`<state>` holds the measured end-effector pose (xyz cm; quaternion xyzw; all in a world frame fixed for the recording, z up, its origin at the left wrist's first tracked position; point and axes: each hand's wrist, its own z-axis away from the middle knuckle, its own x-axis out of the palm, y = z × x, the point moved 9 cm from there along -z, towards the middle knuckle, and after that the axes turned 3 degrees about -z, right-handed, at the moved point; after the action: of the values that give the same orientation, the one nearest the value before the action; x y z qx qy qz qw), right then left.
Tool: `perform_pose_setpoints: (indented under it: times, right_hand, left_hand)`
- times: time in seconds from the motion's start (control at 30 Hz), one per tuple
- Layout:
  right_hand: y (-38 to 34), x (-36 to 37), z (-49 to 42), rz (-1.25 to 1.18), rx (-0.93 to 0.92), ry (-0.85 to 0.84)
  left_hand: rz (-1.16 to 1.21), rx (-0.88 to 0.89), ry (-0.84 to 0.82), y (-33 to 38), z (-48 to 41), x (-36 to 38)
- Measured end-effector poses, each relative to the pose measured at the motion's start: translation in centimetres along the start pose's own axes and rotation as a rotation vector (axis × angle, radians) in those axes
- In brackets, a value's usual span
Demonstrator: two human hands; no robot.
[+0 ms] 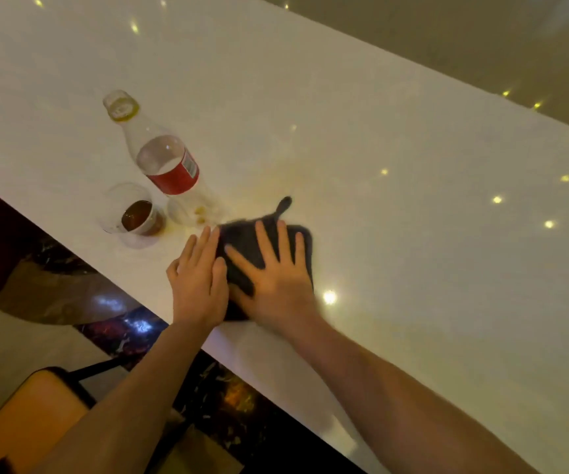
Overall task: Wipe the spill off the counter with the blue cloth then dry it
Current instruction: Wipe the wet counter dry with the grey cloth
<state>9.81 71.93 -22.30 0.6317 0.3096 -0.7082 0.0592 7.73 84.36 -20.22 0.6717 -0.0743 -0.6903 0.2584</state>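
A dark blue cloth (242, 239) with a small hanging loop lies flat on the white counter (413, 234) near its front edge. My right hand (274, 275) presses flat on the cloth with fingers spread. My left hand (199, 278) lies flat beside it, its fingertips touching the cloth's left edge. A faint yellowish spill (276, 179) stains the counter just beyond the cloth, toward the bottle. The hands are slightly blurred.
A clear plastic bottle (163, 159) with a red label lies on its side to the left. A glass of brown liquid (136, 217) and a small clear cup (187, 210) stand close to the cloth. An orange chair (26, 415) sits below the counter's front edge.
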Motion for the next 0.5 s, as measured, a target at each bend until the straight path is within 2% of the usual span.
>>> perform_pose_setpoints:
  times: [0.1,0.17,0.23,0.33,0.43,0.5]
  right_hand:
    - [-6.4,3.3,8.4,-0.095,-0.143,-0.125]
    - [-6.3,3.8,12.4,-0.071,-0.186,-0.159]
    - [-2.9,2.5,14.5,-0.031,-0.152,-0.148]
    - [5.9,-0.7,15.5,0.061,0.025,-0.123]
    - [16.0,-4.7,14.0,0.105,0.350,-0.055]
    - [20.0,-6.3,11.6,0.118,0.544,-0.035]
  left_hand:
    - [-0.042,-0.008,-0.044,-0.1,0.4,-0.4]
    - [-0.103,-0.008,-0.096,-0.2,1.1,0.2]
    - [-0.156,-0.024,-0.120,-0.4,2.1,1.0]
    - [-0.221,-0.031,-0.126,-0.2,3.2,1.9]
    - [-0.249,-0.059,-0.114,0.2,4.1,2.2]
    - [-0.251,-0.093,-0.126,0.7,4.6,2.6]
